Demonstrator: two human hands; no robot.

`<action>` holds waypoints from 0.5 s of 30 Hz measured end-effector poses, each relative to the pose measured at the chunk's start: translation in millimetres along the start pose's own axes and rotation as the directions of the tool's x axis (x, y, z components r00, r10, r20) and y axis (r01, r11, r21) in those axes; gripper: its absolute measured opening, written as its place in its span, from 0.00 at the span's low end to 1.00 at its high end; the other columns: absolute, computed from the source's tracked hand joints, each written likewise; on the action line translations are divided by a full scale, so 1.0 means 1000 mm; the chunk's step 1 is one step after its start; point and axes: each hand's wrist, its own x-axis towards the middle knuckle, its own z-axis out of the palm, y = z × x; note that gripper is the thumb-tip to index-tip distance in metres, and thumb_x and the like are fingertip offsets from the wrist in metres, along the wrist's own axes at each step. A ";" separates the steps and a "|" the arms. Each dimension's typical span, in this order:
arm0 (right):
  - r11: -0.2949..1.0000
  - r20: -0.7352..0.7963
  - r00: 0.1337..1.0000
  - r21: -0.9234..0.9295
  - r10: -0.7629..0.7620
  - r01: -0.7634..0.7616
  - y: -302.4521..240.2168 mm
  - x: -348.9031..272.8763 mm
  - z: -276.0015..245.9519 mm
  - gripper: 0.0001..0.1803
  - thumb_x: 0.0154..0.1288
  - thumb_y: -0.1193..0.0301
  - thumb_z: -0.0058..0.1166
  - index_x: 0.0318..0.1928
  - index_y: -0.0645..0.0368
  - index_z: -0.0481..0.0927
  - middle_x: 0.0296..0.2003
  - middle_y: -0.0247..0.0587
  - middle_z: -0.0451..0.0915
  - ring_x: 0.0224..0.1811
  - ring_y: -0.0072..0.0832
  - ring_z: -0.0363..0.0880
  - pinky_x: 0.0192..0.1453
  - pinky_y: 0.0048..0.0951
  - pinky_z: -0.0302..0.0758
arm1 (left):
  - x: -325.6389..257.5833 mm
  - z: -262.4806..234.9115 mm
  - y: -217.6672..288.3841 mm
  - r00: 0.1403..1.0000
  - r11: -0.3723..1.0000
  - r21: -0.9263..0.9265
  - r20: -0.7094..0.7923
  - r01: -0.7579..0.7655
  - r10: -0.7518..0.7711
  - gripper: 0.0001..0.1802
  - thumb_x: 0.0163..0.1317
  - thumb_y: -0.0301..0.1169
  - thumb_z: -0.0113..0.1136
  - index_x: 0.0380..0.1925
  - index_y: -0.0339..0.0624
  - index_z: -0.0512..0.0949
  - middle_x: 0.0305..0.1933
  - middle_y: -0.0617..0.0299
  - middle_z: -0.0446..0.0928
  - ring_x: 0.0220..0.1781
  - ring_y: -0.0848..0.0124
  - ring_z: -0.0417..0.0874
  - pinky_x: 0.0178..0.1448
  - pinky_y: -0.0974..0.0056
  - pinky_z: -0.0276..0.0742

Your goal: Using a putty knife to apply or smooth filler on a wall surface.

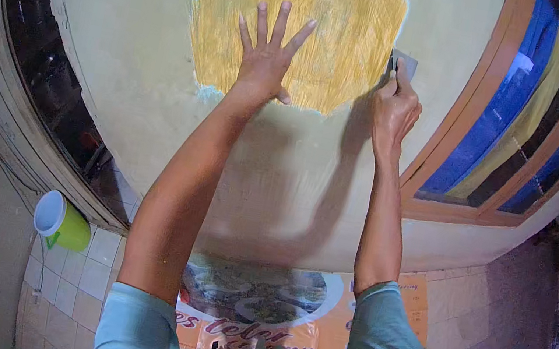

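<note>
On the pale wall [135, 59] before me is a large orange-yellow patch [339, 50] with a streaky surface and ragged, bluish-white edges. My left hand [266, 60] lies flat against the patch's left half, fingers spread, holding nothing. At the patch's right edge, my right hand [396, 113] grips a flat grey scraper [407, 64]. Its index finger stretches along the blade, whose edge meets the patch's border. The scraper's handle is hidden inside my fist.
To the right is a brown wooden window frame [452, 130] with blue and yellow cloth behind it. A green bucket [72, 224] stands on the tiled floor at left. Below the wall lies an orange printed banner [334, 334]. A dark doorway opens at left.
</note>
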 end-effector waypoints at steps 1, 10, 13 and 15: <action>1.000 0.010 1.000 -0.028 -0.005 0.005 0.003 -0.002 0.001 0.22 0.71 0.71 0.51 0.62 0.54 0.86 0.36 0.71 0.83 0.38 0.61 0.87 0.45 0.49 0.80 | 0.004 -0.001 -0.002 1.000 1.000 0.006 -0.010 0.008 -0.008 0.92 0.19 0.50 0.92 0.85 0.76 0.36 0.89 0.46 0.23 0.87 0.30 0.23 0.79 0.16 0.28; 0.997 -0.103 0.992 0.007 -0.072 0.073 -0.015 0.033 0.001 0.22 0.70 0.70 0.52 0.61 0.58 0.86 0.34 0.72 0.82 0.35 0.62 0.86 0.41 0.53 0.79 | 0.007 -0.003 0.002 0.999 0.998 -0.037 -0.019 -0.047 0.046 0.90 0.24 0.49 0.93 0.85 0.69 0.38 0.88 0.40 0.20 0.85 0.26 0.21 0.77 0.14 0.27; 0.997 -0.039 0.997 -0.037 -0.067 0.066 -0.007 0.011 -0.002 0.22 0.70 0.71 0.52 0.61 0.57 0.86 0.36 0.71 0.83 0.38 0.61 0.87 0.43 0.52 0.80 | 0.004 0.000 0.002 1.000 1.000 0.012 -0.014 -0.021 0.021 0.91 0.21 0.51 0.92 0.85 0.72 0.38 0.88 0.43 0.22 0.86 0.28 0.24 0.78 0.15 0.29; 0.996 0.012 0.999 -0.074 -0.052 0.053 -0.001 -0.002 0.000 0.22 0.70 0.71 0.52 0.61 0.57 0.86 0.36 0.71 0.84 0.39 0.61 0.87 0.44 0.52 0.80 | 0.005 0.001 -0.002 1.000 0.999 0.044 -0.030 -0.005 0.006 0.92 0.18 0.54 0.91 0.85 0.75 0.38 0.89 0.46 0.24 0.87 0.30 0.26 0.79 0.16 0.30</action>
